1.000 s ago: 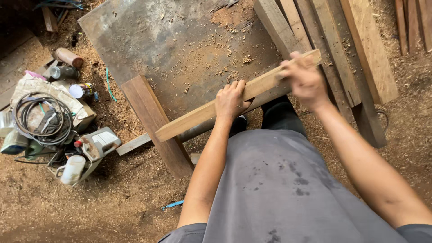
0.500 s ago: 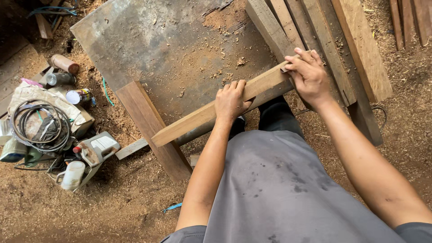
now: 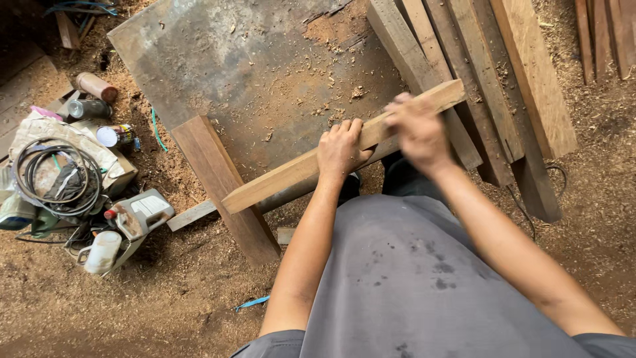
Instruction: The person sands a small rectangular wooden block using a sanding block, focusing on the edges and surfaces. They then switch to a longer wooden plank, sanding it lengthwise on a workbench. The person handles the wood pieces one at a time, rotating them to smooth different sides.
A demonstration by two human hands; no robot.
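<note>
A long pale wooden batten (image 3: 278, 179) lies slanted across the front edge of a dusty grey work board (image 3: 252, 73). My left hand (image 3: 341, 149) grips the batten around its middle from above. My right hand (image 3: 417, 129) rests on the batten's upper right part and is blurred with motion, so its hold is unclear. A brown plank (image 3: 222, 182) leans under the batten's lower left end. My grey shirt fills the bottom of the view.
Several long planks (image 3: 490, 86) lie stacked at the upper right. At the left sit a coiled black cable (image 3: 56, 176), cans (image 3: 116, 134), a grey power tool (image 3: 139, 213) and a white jug (image 3: 101, 252). Sawdust covers the dirt floor (image 3: 132, 311).
My right hand has slid leftward along the batten, from its right end toward my left hand, and is now blurred. My left hand has kept its grip.
</note>
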